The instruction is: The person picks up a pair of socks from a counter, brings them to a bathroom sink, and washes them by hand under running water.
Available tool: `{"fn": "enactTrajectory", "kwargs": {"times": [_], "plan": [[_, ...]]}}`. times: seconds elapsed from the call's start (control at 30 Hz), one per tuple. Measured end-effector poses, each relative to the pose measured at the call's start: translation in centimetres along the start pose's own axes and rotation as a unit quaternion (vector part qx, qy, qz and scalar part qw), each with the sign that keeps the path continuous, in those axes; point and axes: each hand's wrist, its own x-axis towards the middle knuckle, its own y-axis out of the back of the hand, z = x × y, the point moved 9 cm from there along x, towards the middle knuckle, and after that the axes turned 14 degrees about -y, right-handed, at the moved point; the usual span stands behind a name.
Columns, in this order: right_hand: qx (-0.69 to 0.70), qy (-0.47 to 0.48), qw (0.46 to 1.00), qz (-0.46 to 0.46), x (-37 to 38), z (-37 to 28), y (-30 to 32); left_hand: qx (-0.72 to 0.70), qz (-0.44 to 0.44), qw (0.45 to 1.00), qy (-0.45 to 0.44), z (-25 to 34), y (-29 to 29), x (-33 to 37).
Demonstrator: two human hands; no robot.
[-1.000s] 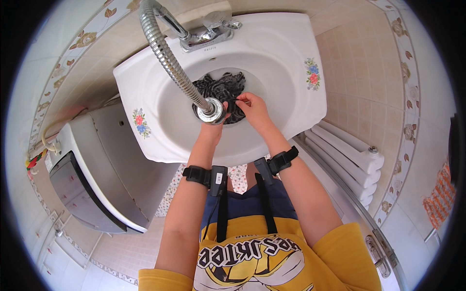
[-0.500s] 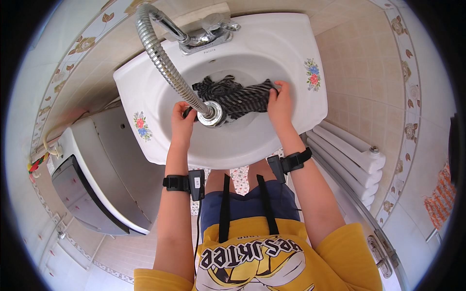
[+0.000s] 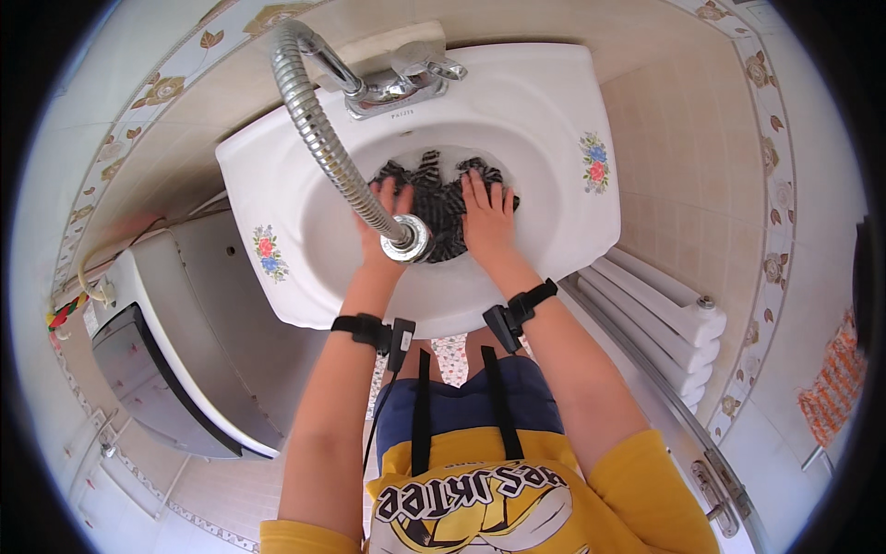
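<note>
A black cloth with light stripes (image 3: 432,208) lies bunched in the basin of the white sink (image 3: 544,102), which holds some water. My right hand (image 3: 488,226) rests on the cloth's right part with its fingers stretched and apart. On its left part lies my left hand (image 3: 377,231), fingers spread as well. The ribbed metal faucet hose (image 3: 325,138) and its round spout head (image 3: 406,238) pass in front of my left hand and hide some of it. Neither hand grips the cloth.
The faucet base with its lever (image 3: 397,92) stands on the sink's back ledge. A white appliance with a dark lid (image 3: 171,379) is at the left. White radiator tubes (image 3: 646,323) run along the right, and an orange knitted cloth (image 3: 831,379) hangs at the far right.
My hands have come closer together and let go of the cloth's ends. The stretched cloth is now bunched, and both hands lie flat on it.
</note>
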Motion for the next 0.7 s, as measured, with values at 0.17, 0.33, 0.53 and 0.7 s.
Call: {"fn": "enactTrajectory", "kwargs": {"times": [0.17,0.33,0.53,0.7], "plan": [[-0.037,0.068,0.996,-0.032,-1.2,-1.3,-0.1,-0.110,0.003,0.977,0.183,-2.5,-3.3,-2.7],[0.094,0.042,0.995,0.008,0.9,-4.5,2.0,-0.257,0.016,0.954,0.155,-5.1,-10.0,-5.1],[0.058,0.064,0.996,-0.036,1.1,-2.4,-0.9,-0.828,0.087,0.423,0.357,-1.1,-6.2,-4.2],[0.126,0.013,0.988,0.091,1.0,-1.6,3.1,-0.574,-0.102,0.787,0.200,-2.0,-2.3,-4.6]]}}
